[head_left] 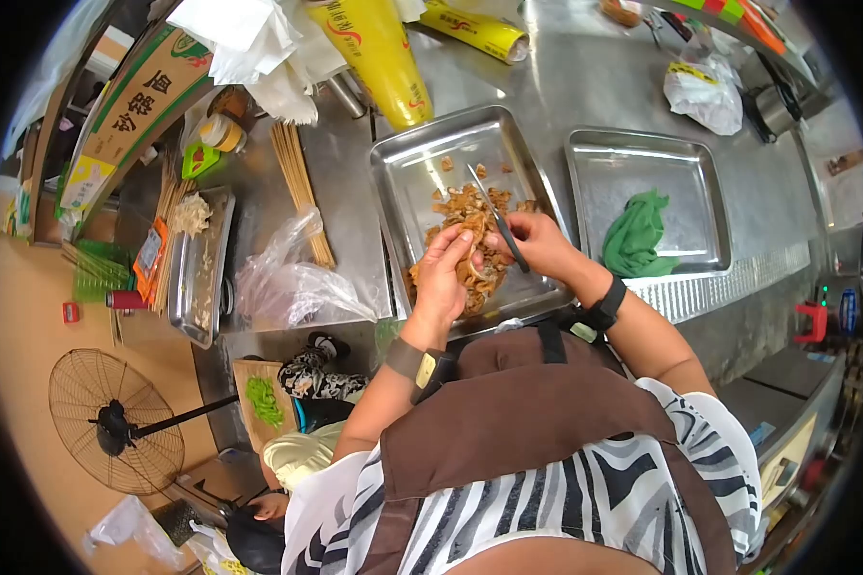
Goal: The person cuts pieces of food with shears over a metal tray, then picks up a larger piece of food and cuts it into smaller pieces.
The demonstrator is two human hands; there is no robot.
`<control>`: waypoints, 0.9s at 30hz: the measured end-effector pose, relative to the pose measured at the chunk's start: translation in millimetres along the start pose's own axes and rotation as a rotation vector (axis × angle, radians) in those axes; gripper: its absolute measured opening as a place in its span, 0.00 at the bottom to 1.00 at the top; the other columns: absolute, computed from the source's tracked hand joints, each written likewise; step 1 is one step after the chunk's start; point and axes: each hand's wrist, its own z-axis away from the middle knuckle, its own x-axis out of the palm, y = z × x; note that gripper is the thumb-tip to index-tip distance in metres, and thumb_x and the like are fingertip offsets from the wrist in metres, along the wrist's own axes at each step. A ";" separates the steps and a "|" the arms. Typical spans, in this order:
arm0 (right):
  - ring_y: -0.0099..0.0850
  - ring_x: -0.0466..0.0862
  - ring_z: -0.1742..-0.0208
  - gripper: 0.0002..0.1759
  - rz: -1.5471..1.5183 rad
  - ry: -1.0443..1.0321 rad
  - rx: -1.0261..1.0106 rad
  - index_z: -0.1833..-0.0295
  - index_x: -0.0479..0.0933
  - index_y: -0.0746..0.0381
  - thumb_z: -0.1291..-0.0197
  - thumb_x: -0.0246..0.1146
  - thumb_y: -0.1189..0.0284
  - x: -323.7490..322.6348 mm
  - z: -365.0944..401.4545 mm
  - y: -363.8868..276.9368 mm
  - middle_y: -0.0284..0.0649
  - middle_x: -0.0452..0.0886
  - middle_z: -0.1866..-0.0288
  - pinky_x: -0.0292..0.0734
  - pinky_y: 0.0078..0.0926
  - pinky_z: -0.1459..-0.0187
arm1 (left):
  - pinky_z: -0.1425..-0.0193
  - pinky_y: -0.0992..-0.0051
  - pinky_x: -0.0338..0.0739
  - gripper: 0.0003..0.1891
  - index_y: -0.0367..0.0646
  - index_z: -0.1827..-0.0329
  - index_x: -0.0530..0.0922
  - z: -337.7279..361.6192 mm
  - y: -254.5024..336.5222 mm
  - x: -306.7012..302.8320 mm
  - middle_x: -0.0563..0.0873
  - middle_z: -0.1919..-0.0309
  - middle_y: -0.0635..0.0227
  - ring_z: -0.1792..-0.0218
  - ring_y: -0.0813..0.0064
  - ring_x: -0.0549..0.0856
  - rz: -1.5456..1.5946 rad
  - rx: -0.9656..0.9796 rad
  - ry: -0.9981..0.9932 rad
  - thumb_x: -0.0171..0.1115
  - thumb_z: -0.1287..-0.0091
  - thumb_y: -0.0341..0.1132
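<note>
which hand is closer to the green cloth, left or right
Right. The right hand, holding the scissors, is to the left of the green cloth; the left hand, at the brown food, is farther left, beyond the right hand.

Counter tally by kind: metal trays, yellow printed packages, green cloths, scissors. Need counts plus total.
Metal trays: 3
Yellow printed packages: 2
Green cloth: 1
Scissors, in the right hand: 1
Total: 7

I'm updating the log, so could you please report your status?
Left hand holding brown food; right hand gripping scissors over metal tray; green cloth aside in neighbouring tray.
</note>
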 end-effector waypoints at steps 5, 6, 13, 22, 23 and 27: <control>0.19 0.69 0.74 0.22 0.155 -0.068 -0.012 0.66 0.76 0.65 0.47 0.67 0.54 -6.8 27.5 0.1 0.31 0.72 0.77 0.64 0.20 0.72 | 0.68 0.77 0.75 0.09 0.40 0.53 0.74 -0.7 1.7 -1.6 0.81 0.65 0.69 0.72 0.78 0.78 0.106 0.042 0.017 0.59 0.34 0.30; 0.23 0.68 0.74 0.23 0.314 -0.078 -0.030 0.68 0.75 0.65 0.47 0.67 0.53 -6.7 28.5 6.1 0.33 0.71 0.79 0.64 0.24 0.72 | 0.68 0.77 0.75 0.09 0.40 0.53 0.74 -1.9 0.1 -3.1 0.81 0.65 0.69 0.72 0.78 0.78 0.107 0.041 0.018 0.59 0.34 0.30; 0.23 0.66 0.76 0.25 0.328 -0.104 0.031 0.73 0.72 0.64 0.46 0.65 0.50 2.5 29.6 16.4 0.33 0.68 0.81 0.63 0.26 0.73 | 0.68 0.77 0.74 0.10 0.38 0.53 0.74 -4.7 -8.3 -0.1 0.80 0.65 0.69 0.72 0.79 0.78 0.025 0.152 0.043 0.59 0.35 0.29; 0.21 0.66 0.78 0.23 0.214 -0.089 0.014 0.73 0.73 0.63 0.45 0.66 0.53 4.7 26.4 -6.4 0.32 0.69 0.82 0.61 0.23 0.76 | 0.67 0.78 0.72 0.09 0.38 0.53 0.74 -3.0 -10.2 1.0 0.79 0.66 0.70 0.71 0.79 0.78 0.030 0.106 0.004 0.58 0.34 0.30; 0.21 0.66 0.78 0.23 0.212 -0.086 0.016 0.73 0.73 0.63 0.45 0.66 0.53 2.9 26.3 -9.1 0.32 0.69 0.82 0.61 0.23 0.76 | 0.67 0.78 0.72 0.08 0.38 0.54 0.74 -3.2 -9.9 1.4 0.79 0.67 0.71 0.70 0.79 0.78 0.033 0.100 0.003 0.58 0.34 0.30; 0.29 0.73 0.73 0.23 0.347 -0.044 -0.003 0.65 0.75 0.65 0.45 0.65 0.53 3.6 24.2 -1.0 0.41 0.74 0.75 0.67 0.29 0.69 | 0.67 0.78 0.72 0.08 0.39 0.54 0.74 -4.5 -9.4 0.4 0.79 0.67 0.71 0.70 0.79 0.78 0.057 0.087 -0.013 0.58 0.33 0.30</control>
